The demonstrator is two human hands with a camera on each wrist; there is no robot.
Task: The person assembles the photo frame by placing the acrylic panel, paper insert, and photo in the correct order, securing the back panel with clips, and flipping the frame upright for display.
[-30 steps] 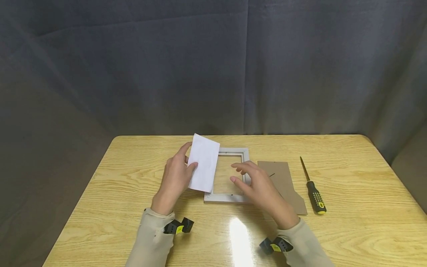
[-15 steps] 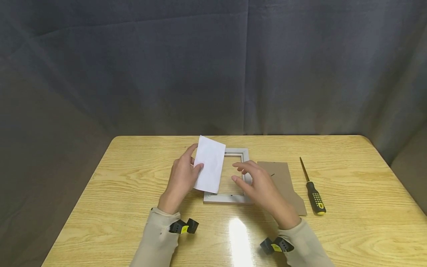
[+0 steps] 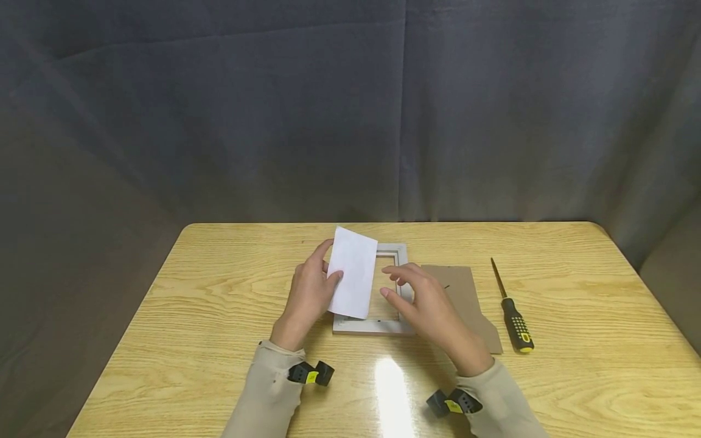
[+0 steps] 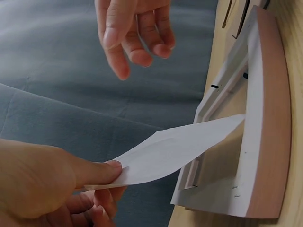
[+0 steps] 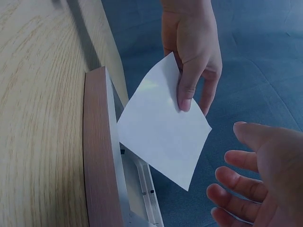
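Note:
My left hand (image 3: 310, 289) pinches a white sheet of paper (image 3: 355, 274) by its left edge, thumb on top and fingers beneath. The sheet is tilted over the left part of a picture frame (image 3: 378, 326) lying on the table. In the left wrist view, the paper (image 4: 175, 146) slopes toward the frame (image 4: 255, 142); whether its corner touches cannot be told. My right hand (image 3: 432, 307) hovers over the frame's right side with loosely bent fingers and holds nothing. The right wrist view shows it (image 5: 265, 175) apart from the paper.
A brown backing board (image 3: 465, 298) with a cut corner lies right of the frame, partly under the right hand. Farther right rests a screwdriver (image 3: 515, 319) with a black and yellow handle. A dark curtain (image 3: 350, 109) hangs behind the wooden table (image 3: 191, 340).
My left hand has carried the paper to the right and slightly nearer, so it covers more of the frame's opening. My right hand has stayed almost still.

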